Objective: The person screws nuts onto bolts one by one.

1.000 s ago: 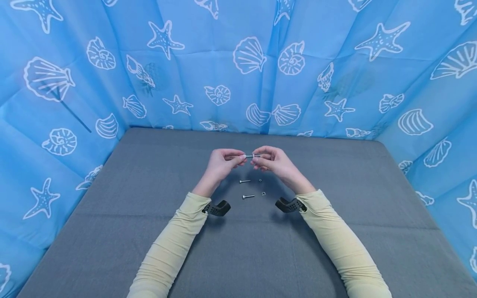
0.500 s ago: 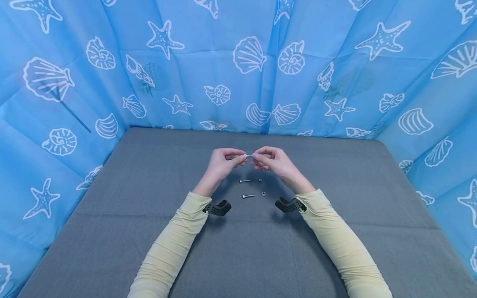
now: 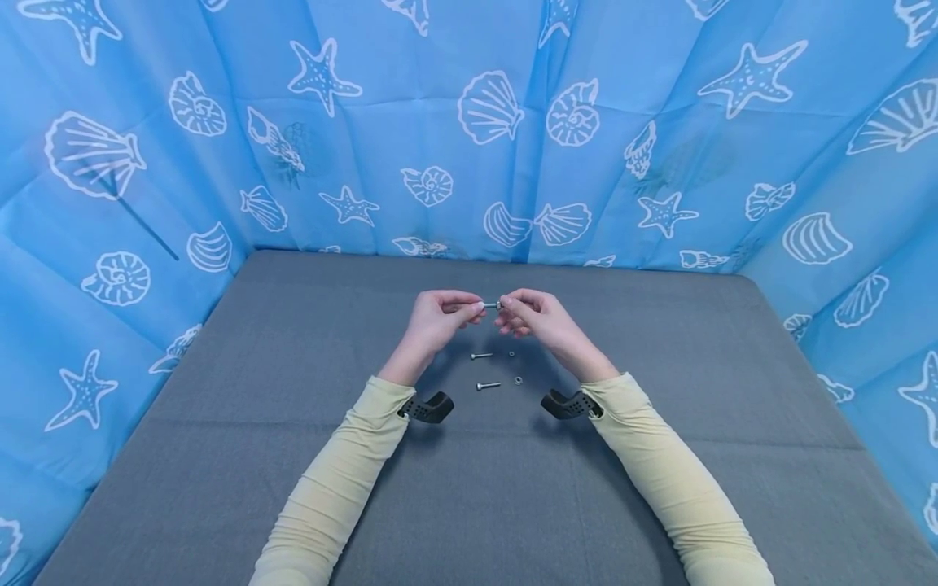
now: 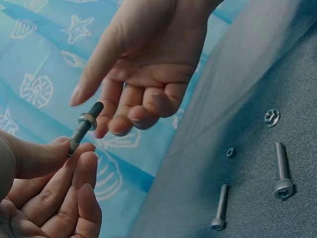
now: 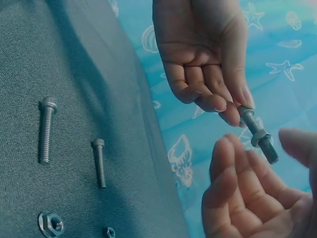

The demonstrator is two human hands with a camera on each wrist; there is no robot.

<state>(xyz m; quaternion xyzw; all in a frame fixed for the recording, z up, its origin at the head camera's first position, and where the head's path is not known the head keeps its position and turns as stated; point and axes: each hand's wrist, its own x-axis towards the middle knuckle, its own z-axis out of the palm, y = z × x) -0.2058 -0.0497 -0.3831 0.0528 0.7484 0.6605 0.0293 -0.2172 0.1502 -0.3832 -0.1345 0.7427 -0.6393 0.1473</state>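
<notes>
1. My left hand [image 3: 440, 321] pinches a silvery metal bolt [image 5: 251, 120] by its head end, between thumb and fingers.
2. The bolt's long axis runs crosswise in the head view, nearly level: head towards my left hand, dark threaded tip pointing at my right hand [image 3: 538, 317].
3. A silvery six-sided metal nut [image 4: 87, 122] sits around the shank, close to the tip.
4. My right hand is loose, thumb spread away from its bent fingers, with the tip between them; I can't tell whether a fingertip touches the nut.
5. The bolt is held above the grey cloth-covered table [image 3: 183, 472].
6. Below, a thick silvery socket-head bolt [image 5: 47, 134] and a thinner silvery socket-head bolt [image 5: 100, 163] lie flat, heads leftward in the head view.
7. Just right of them there lie a silvery flanged nut [image 5: 51, 224] and a tiny silvery nut [image 5: 110, 232].
</notes>
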